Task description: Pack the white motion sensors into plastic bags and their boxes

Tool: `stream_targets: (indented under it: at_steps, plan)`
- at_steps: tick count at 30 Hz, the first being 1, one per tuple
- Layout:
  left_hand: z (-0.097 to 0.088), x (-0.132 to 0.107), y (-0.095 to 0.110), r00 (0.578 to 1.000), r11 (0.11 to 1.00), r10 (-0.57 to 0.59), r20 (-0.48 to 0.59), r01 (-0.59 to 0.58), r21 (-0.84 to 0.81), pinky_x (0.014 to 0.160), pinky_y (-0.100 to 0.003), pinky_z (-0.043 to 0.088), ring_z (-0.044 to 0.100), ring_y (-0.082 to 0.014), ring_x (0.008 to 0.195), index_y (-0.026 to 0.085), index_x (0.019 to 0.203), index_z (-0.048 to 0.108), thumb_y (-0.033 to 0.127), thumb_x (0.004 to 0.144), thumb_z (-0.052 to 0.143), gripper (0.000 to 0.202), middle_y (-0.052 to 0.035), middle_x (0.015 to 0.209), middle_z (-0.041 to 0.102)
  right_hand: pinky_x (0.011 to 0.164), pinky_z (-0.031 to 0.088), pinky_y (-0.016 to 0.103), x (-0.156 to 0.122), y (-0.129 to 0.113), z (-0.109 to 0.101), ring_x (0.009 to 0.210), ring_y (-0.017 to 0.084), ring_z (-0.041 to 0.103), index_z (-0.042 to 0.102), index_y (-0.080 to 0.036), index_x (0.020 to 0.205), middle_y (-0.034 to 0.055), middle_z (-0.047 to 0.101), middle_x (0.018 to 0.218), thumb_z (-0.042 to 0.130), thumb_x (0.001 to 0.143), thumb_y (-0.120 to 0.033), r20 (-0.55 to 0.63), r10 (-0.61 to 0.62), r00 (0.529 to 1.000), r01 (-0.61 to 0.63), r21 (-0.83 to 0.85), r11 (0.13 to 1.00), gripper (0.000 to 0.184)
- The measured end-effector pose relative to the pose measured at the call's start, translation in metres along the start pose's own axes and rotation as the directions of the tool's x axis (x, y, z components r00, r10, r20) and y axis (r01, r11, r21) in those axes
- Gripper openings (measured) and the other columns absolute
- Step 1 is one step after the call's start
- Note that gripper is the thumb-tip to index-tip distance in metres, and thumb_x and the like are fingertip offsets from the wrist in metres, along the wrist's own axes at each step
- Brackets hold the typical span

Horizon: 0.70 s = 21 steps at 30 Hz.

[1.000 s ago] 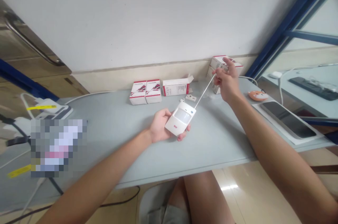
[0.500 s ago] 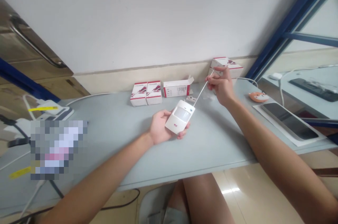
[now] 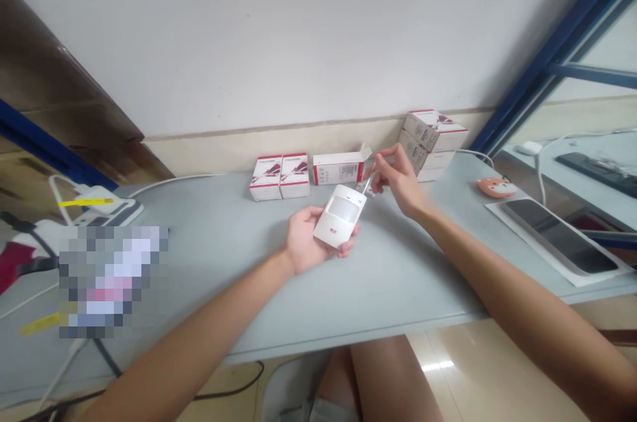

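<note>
You are cradling a white motion sensor [image 3: 341, 215] in your open left hand [image 3: 311, 241], its back resting on your palm and your fingers curling up around its lower edge, with its pale lens facing up toward you. Your right hand [image 3: 398, 180] is hovering just above and to the right, its thumb and forefinger pinching a thin metal rod [image 3: 367, 184] whose lower end is reaching the sensor's top edge; you are keeping your other fingers loosely curled. Both hands are holding these things above the pale grey-blue table [image 3: 398, 282], and neither is resting on it. Behind them, along the wall, a pair of white-and-red boxes [image 3: 279, 178] is standing side by side, an open box [image 3: 339, 168] is lying with its flap up just to their right, and a stack of similar boxes [image 3: 430, 146] is leaning near the table's back corner. Farther right, an orange fox-faced object [image 3: 496, 187] is sitting beside a dark flat tablet [image 3: 560, 236] lying on a white sheet [image 3: 502, 213]. At the table's left end, a white device with a yellow strip [image 3: 99, 206] is lying near a patch too blurred to make out [image 3: 113, 281].
</note>
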<state>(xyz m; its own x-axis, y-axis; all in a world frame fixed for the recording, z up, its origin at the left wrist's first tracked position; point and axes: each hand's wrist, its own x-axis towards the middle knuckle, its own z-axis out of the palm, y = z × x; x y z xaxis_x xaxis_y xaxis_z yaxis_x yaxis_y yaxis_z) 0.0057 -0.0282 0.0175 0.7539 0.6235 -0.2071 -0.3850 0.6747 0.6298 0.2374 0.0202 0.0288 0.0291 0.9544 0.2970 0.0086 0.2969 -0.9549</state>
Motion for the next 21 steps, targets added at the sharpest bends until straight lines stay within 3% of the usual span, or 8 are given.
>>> stream_targets:
  at_steps: [8, 15, 21]
  plan:
    - [-0.005, 0.002, -0.005, 0.999, 0.999, 0.045, -0.005, -0.045, -0.025, 0.056, -0.035, 0.043, 0.059, -0.0259, 0.057, 0.010, 0.115, 0.064, 0.039, 0.080, 0.047, 0.049, -0.0174, 0.085, 0.069, 0.055, 0.040, 0.031, -0.018, -0.002, 0.021, 0.054, 0.014, 0.055, 0.040, -0.031, 0.100, -0.0050, 0.069, 0.078, 0.063, 0.097, -0.065, 0.083, 0.046, 0.995, -0.046, 0.001, 0.999, 0.042]
    - [-0.005, 0.005, -0.006, 0.974, 0.982, 0.160, -0.162, -0.174, -0.075, 0.052, -0.034, 0.043, 0.058, -0.0248, 0.054, 0.010, 0.103, 0.066, 0.036, 0.077, 0.046, 0.042, -0.0163, 0.080, 0.068, 0.059, 0.048, 0.033, -0.033, 0.009, 0.042, 0.060, 0.015, 0.059, 0.043, -0.031, 0.103, -0.0036, 0.064, 0.087, 0.064, 0.095, -0.065, 0.255, 0.151, 0.955, -0.149, -0.027, 0.988, 0.041]
    - [-0.001, 0.005, -0.001, 0.960, 0.978, 0.156, -0.234, -0.184, -0.103, 0.054, -0.035, 0.045, 0.060, -0.0257, 0.057, 0.007, 0.108, 0.067, 0.034, 0.079, 0.045, 0.046, -0.0177, 0.082, 0.069, 0.075, 0.051, 0.039, -0.031, 0.000, 0.032, 0.074, 0.021, 0.061, 0.049, -0.027, 0.123, 0.0004, 0.067, 0.083, 0.049, 0.104, -0.066, 0.354, 0.090, 0.931, 0.010, -0.271, 0.963, 0.043]
